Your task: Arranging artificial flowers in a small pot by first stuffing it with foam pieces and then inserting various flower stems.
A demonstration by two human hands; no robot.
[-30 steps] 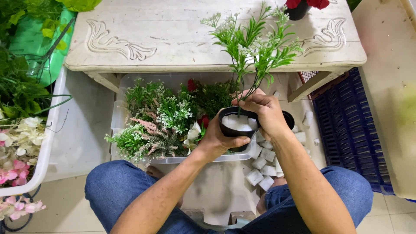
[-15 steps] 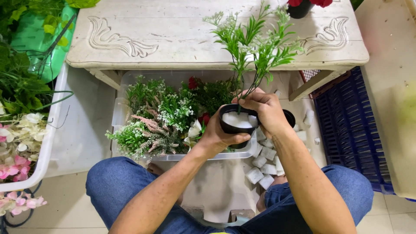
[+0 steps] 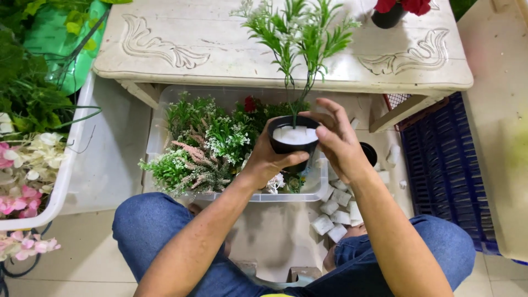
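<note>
black plastic, the small pot (image 3: 295, 144) sits in the left hand (image 3: 268, 159), packed with white foam and carrying a green sprig (image 3: 300, 33) that rises upright past the edge of the carved white table (image 3: 181, 49); the left forearm comes up from the lower left across the jeans-clad knee, wrist bent a little, fingers (image 3: 283, 163) wrapped under and around the near side of the pot, thumb on its left wall; the right hand (image 3: 336, 140) comes in from the lower right, forearm slanting up, palm turned toward the pot, fingers (image 3: 330, 113) loosely spread and curved over the pot's far rim beside the stem, thumb tip touching the right edge; whether those fingers pinch the stem i cannot tell; the pot hangs above the right end of a clear plastic bin (image 3: 258, 195) full of artificial greenery and pink spikes; white foam blocks (image 3: 333, 212) lie on the floor just right of the bin, below the right wrist; a dark blue crate (image 3: 445, 176) stands farther right.
</note>
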